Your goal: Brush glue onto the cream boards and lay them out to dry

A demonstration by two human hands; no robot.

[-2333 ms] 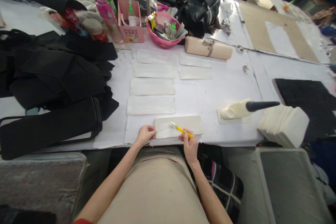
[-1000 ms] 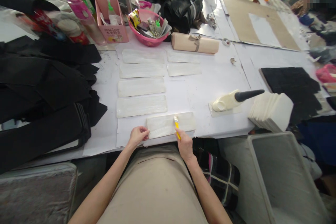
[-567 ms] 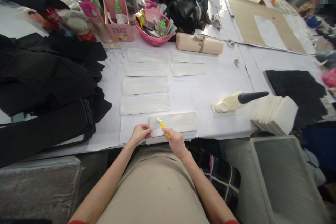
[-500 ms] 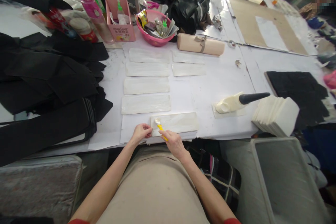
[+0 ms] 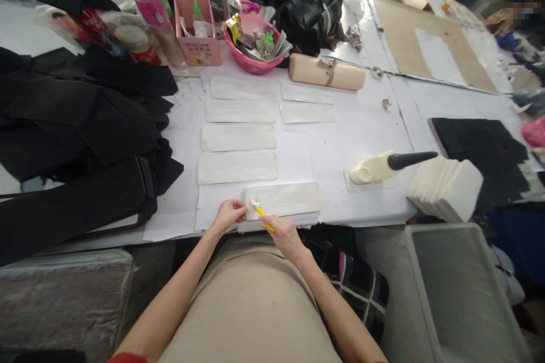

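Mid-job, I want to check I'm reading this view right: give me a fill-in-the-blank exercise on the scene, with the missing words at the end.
The right hand holds a brush whose handle is ____.
In the picture, the bristles are at the ____ end of the white strip, beside the left hand.
Beyond the hands lie two columns of flat white strips: four in the left column, ____ in the right.
Missing words: yellow; left; two.

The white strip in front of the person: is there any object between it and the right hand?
Only the yellow brush, which the right hand holds over the left end of the white strip. Nothing else visible is between them; the left hand is at the strip's left edge.
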